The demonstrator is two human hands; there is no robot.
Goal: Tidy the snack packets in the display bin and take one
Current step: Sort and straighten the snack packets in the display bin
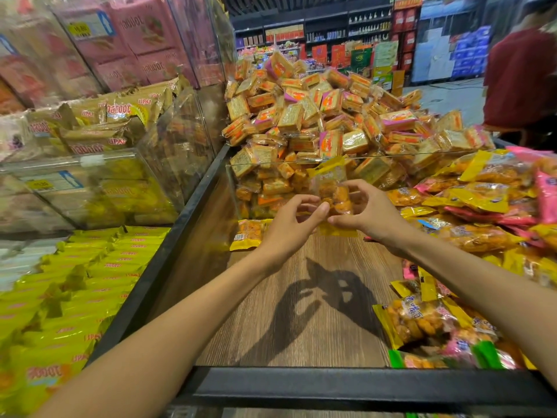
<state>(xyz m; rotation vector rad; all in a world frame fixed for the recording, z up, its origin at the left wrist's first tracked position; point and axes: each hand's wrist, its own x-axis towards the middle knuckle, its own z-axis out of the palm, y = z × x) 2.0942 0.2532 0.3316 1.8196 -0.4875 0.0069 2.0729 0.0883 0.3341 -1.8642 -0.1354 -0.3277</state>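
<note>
Holding one snack packet (333,188) up over the display bin (301,384), both hands on it. Left hand (294,227) pinches bottom edge w/ thumb + curled fingers; right hand (366,209) curls round the right side, thumb underneath. Pkt sits between the two sets of fingertips, above the bare wood-grain floor (301,297).

To do it well, imo: grip the crimped seam, not the belly. Contents look like brittle orange puffs, film is clear, glossy, slippery, yellow header strip. One more flat pkt (248,235) just beyond left fingers; loose yellow/pink pile (482,206) right of right hand needs squaring up.
</note>
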